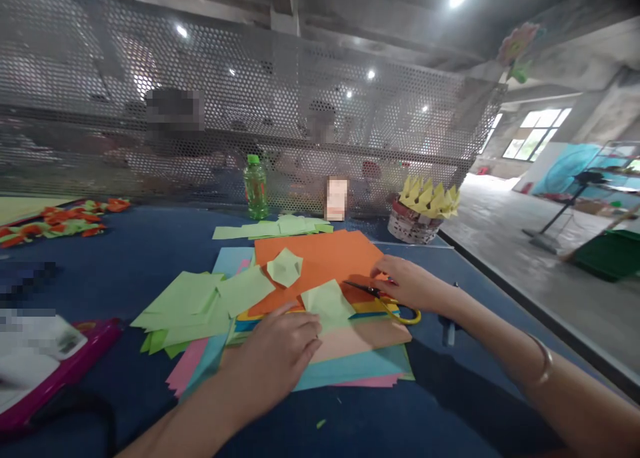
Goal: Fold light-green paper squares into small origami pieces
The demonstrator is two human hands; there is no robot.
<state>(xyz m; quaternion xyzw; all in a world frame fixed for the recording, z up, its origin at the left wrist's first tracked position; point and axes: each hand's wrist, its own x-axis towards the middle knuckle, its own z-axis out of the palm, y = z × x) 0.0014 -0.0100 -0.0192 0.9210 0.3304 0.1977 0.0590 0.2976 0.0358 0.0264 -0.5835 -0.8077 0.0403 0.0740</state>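
Note:
My left hand (285, 345) lies on the stack of coloured paper, its fingers loosely bent and a little apart. Beside its fingertips is a creased light green paper piece (330, 303). Over the stack's right side, my right hand (407, 281) has its fingers curled at a pair of scissors (411, 317) with a yellow handle; part of the handle is hidden under the hand. The dark blades point left across an orange sheet (327, 255). Another folded light green piece (285, 268) rests on the orange sheet. Loose light green squares (183, 301) spread to the left.
Behind the papers are light green strips (270, 228), a green-capped bottle (257, 191) and a basket with yellow paper points (415, 225). A magenta-edged object (95, 345) lies at left. A perforated metal screen (300, 105) stands behind the blue table (165, 235).

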